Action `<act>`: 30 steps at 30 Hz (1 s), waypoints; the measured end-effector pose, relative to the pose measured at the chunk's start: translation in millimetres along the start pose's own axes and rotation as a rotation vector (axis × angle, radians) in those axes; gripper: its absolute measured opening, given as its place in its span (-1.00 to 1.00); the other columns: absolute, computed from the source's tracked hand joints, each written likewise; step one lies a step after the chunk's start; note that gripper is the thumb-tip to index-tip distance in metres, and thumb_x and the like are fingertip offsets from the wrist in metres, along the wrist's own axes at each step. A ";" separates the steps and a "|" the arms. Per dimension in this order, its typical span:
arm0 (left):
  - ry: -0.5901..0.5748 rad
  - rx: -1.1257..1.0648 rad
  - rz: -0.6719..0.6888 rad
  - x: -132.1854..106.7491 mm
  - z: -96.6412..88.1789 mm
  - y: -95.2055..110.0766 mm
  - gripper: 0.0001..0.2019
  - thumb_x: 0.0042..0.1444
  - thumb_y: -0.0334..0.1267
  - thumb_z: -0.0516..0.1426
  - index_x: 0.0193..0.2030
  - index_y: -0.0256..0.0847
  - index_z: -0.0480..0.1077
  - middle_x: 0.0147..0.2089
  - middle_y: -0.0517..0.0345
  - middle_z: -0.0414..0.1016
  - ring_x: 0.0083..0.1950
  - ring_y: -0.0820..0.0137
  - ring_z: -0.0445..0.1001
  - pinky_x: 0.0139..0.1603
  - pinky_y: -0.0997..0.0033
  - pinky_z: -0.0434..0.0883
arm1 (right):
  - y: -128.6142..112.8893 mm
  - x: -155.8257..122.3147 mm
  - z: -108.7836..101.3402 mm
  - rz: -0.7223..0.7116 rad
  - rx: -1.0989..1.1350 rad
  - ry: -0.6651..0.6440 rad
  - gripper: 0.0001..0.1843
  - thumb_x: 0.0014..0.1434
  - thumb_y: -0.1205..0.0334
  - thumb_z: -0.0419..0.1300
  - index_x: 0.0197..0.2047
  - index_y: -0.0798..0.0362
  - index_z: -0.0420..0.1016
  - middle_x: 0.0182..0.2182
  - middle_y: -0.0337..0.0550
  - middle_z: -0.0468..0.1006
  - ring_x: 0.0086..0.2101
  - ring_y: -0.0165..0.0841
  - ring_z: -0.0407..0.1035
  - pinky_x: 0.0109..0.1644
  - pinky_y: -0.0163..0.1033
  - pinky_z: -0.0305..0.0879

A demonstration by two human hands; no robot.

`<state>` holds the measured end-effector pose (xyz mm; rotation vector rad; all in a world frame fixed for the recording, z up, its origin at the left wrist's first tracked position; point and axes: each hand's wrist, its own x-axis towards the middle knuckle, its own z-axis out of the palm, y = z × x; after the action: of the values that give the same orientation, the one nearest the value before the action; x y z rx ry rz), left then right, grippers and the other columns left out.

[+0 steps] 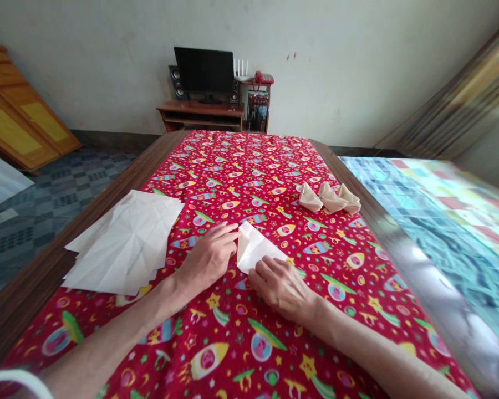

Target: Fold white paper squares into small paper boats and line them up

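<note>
A partly folded piece of white paper (255,246) lies on the red patterned cloth in front of me, with a crease and a raised flap along its left side. My left hand (212,252) is at its left edge, fingers close together and their tips on the paper; the thumb is mostly hidden. From the lower right, my right hand (279,285) has its fingers curled over the paper's lower edge, gripping it against the cloth. To the left is a pile of creased white paper sheets (125,244). Several finished-looking folded paper pieces (332,198) stand in a row at the right.
The red cloth (233,160) with rocket prints covers a dark wooden table (29,296). Beyond it, a monitor (205,72), speakers and a red telephone (263,79) stand against the wall. A bed (424,221) is at the right, a wooden cabinet (23,111) far left.
</note>
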<state>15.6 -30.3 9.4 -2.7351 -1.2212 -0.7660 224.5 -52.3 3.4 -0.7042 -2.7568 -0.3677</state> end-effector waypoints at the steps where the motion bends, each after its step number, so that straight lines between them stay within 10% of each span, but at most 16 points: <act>1: 0.014 -0.031 0.001 -2.3 -1.0 3.4 -0.70 0.19 -0.53 -0.08 -0.28 -0.31 0.48 -0.02 -0.01 0.50 0.22 0.28 0.29 0.25 0.14 0.28 | 0.4 1.7 0.2 0.007 0.006 -0.012 -0.81 0.26 0.38 0.03 -0.38 0.10 0.37 -0.46 -0.17 0.36 -0.42 -0.37 0.20 -0.45 -0.24 0.00; 7: -0.134 -0.090 0.057 -23.1 5.4 9.3 -0.59 0.17 -0.56 -0.09 0.13 -0.31 0.30 0.15 -0.02 0.39 0.23 0.36 0.29 0.26 0.21 0.28 | 6.8 -1.6 2.8 0.044 0.116 -0.001 -0.79 0.27 0.35 0.02 -0.38 0.09 0.39 -0.44 -0.18 0.38 -0.43 -0.39 0.20 -0.40 -0.25 0.05; 16: -0.145 -0.110 0.059 -40.5 15.8 2.2 -0.50 0.12 -0.59 -0.09 0.21 -0.34 0.25 0.26 -0.07 0.27 0.32 0.30 0.15 0.29 0.15 0.26 | 27.4 -12.1 7.7 0.455 0.785 0.038 -0.75 0.26 0.21 0.09 -0.44 0.07 0.43 -0.45 -0.21 0.44 -0.43 -0.47 0.33 -0.36 -0.39 0.18; 30: -0.184 -0.157 -0.040 -35.1 5.1 17.1 -0.48 0.16 -0.60 -0.07 0.26 -0.29 0.16 0.17 -0.03 0.30 0.21 0.28 0.21 0.25 0.20 0.32 | 31.3 5.4 15.3 0.699 0.448 -0.069 -0.69 0.19 0.10 0.15 -0.53 0.07 0.35 -0.58 -0.29 0.41 -0.56 -0.50 0.23 -0.46 -0.36 -0.06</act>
<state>10.1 -64.9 -8.5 -2.9739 -1.3053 -0.6522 232.5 -18.7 -3.6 -1.4633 -2.3070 0.4093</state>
